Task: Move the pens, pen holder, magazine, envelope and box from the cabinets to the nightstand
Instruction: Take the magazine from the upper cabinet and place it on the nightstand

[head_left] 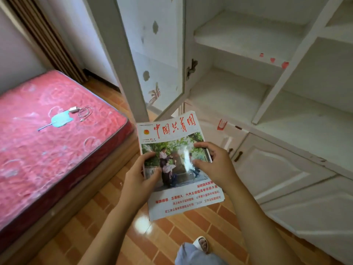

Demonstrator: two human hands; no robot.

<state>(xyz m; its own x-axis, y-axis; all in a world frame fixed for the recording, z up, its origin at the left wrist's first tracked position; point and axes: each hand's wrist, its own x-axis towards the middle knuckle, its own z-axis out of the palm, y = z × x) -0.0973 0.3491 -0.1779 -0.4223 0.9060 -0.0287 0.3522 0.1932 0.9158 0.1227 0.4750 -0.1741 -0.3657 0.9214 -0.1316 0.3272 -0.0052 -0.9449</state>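
Note:
A magazine (172,134) with a white cover, red title characters and a colour photo is held flat in front of me above the floor. My left hand (140,176) grips its left edge, thumb on the cover. My right hand (212,163) holds the right edge, fingers curled over the cover. The white cabinet (267,77) stands ahead to the right with its shelves bare and its door (152,54) swung open. No pens, pen holder, envelope, box or nightstand are in view.
A bed with a red mattress (47,146) fills the left side; a teal fan (60,120) and a white charger with cable (78,110) lie on it. Closed lower cabinet doors (277,169) run along the right. Orange tiled floor (107,217) lies between. My slippered foot (201,243) shows below.

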